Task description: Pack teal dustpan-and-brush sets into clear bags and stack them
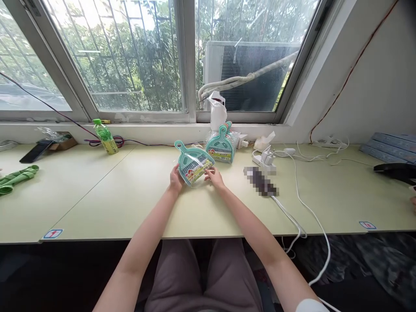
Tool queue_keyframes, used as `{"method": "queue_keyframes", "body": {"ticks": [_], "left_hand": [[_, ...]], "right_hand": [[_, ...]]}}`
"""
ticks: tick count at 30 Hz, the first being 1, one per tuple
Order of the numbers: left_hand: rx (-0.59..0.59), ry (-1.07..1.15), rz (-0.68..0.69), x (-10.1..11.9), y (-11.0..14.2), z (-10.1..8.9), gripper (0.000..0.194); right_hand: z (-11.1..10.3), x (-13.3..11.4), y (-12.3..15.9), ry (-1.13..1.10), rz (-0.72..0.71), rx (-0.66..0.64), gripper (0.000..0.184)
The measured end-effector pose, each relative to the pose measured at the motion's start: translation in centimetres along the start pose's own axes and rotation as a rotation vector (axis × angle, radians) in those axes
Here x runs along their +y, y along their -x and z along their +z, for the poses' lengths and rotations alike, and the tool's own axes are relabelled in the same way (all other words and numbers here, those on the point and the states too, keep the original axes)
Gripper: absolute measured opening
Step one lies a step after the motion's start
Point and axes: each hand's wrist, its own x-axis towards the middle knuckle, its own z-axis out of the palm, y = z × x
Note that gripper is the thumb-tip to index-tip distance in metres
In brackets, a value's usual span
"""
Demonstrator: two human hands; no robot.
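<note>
A teal mini dustpan and brush set (194, 164) in a clear plastic bag with a printed label is held tilted just above the table, its looped handle up and to the left. My left hand (176, 178) is closed on its lower left edge, with the fingers partly hidden behind it. At the lower right edge, my right hand (213, 177) has its fingers bent against the package near the label. Right behind stands a stack of like dustpan sets (221, 146), also teal and bagged, with some orange showing among the handles.
A green drink bottle (105, 137), a black phone (36, 151) and green rolled items (18, 178) are to the left. On the right lie a white power strip (264, 164), a pixelated object (261, 181), white cables (300, 197) and blue boxes (390, 147). A window runs behind the table.
</note>
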Motion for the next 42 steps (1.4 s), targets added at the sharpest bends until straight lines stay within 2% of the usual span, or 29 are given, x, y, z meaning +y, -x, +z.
{"method": "queue_keyframes", "body": {"ticks": [2,4,7,10,15,17,21,24,27,29,33,35,37,39,42], "left_hand": [[-0.006,-0.049,-0.009,0.2,0.1,0.0,0.041],[-0.070,-0.115,-0.023,0.3,0.1,0.0,0.046],[-0.142,-0.232,-0.035,0.1,-0.1,0.0,0.048],[-0.055,-0.299,-0.034,-0.4,-0.7,-0.2,0.042],[0.089,-0.327,-0.016,-0.9,-1.6,-0.9,0.038],[0.118,-0.297,0.023,-0.9,-1.8,-1.2,0.036],[0.151,-0.223,0.070,-0.5,-2.1,-1.8,0.035],[0.176,-0.276,0.112,-0.6,-2.2,-1.7,0.034],[0.178,-0.345,0.218,-0.6,-2.3,-1.5,0.032],[0.224,-0.314,0.282,-0.2,-2.4,-1.9,0.033],[0.529,-0.131,0.315,2.1,-2.7,-4.5,0.046],[0.602,-0.123,0.315,3.2,-2.8,-5.8,0.053],[0.618,-0.124,0.298,3.7,-2.8,-6.4,0.060],[0.613,-0.080,0.257,3.7,-2.7,-6.2,0.064],[0.532,0.072,0.173,3.2,-2.3,-5.3,0.062]], "right_hand": [[-0.1,0.3,-0.4,-0.145,0.019,0.077,0.024],[-0.4,0.4,-0.8,-0.208,0.006,0.142,0.022],[-1.0,0.2,-1.2,-0.309,0.004,0.167,0.024],[-1.2,0.1,-1.3,-0.415,0.067,0.121,0.032],[-1.3,0.0,-1.1,-0.328,0.161,0.131,0.041],[-1.4,-0.3,-0.9,-0.310,0.140,0.092,0.042],[-1.2,-1.3,0.0,-0.370,0.061,-0.074,0.045],[-1.0,-2.0,0.6,-0.429,0.084,-0.127,0.049],[-1.3,-2.4,0.5,-0.413,0.097,-0.107,0.051],[-2.1,-2.5,0.0,-0.396,0.080,-0.103,0.049],[-4.6,-2.0,-1.3,-0.386,0.083,-0.052,0.042],[-5.8,-1.3,-1.9,-0.406,0.102,0.022,0.039],[-6.6,-0.6,-2.4,-0.452,0.119,0.106,0.037],[-6.9,-0.1,-2.8,-0.507,0.131,0.160,0.036],[-6.8,0.3,-3.1,-0.550,0.141,0.173,0.035]]}}
